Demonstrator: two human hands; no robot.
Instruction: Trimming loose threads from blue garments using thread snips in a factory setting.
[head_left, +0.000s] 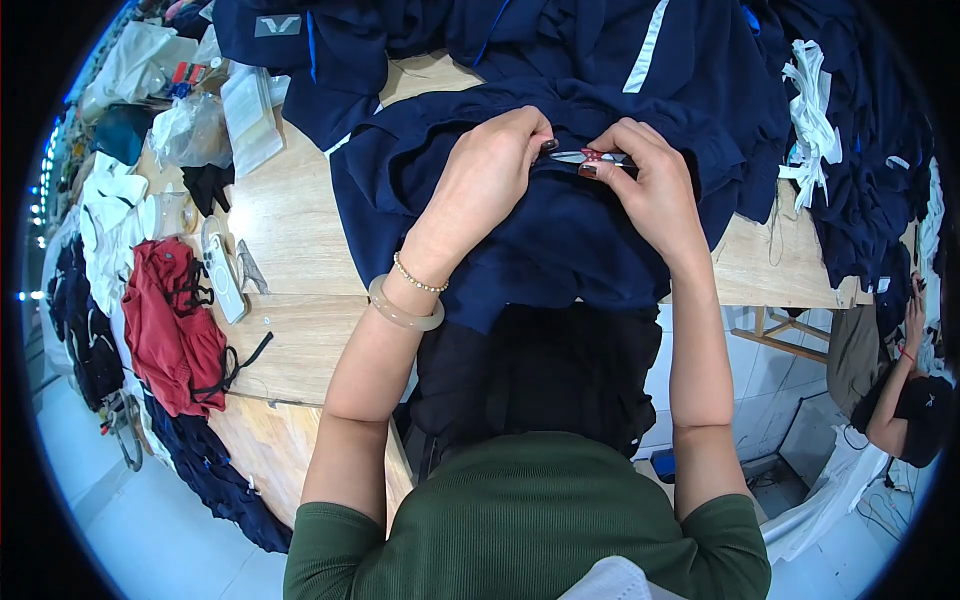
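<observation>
Along the near edge of the wooden surface (290, 225), head view: one navy garment (560, 245), bunched before you, its lower folds reaching past that edge toward your lap. Likely kept so close to bring the gathered upper band within easy reach of both hands.

Item: your left hand (490, 160), thumb and forefinger together, clamped on the band, presumably to steady the cloth. Item: your right hand (655, 180), fingers closed on small snips (600, 156), handle red, blades bright metal, tips turned toward the left pinch; the short reach appears to favour control. Whether cloth lies between the blades, you cannot tell.

Far edge: heap of navy garments (700, 90), smooth, softly creased, one with a flat white stripe (645, 45).

Far right corner: bundle of white strips (812, 120), thin, crumpled, ragged-ended.

Left edge: red garment (175, 330), matte, wrinkled, with a black cord (237, 370) trailing onto the pale wood grain. Beside it, one white device (225, 275), flat, round-cornered.

Far left corner: clear plastic bag (195, 130), glossy, crinkled, apparently set aside to leave your working place free.
</observation>
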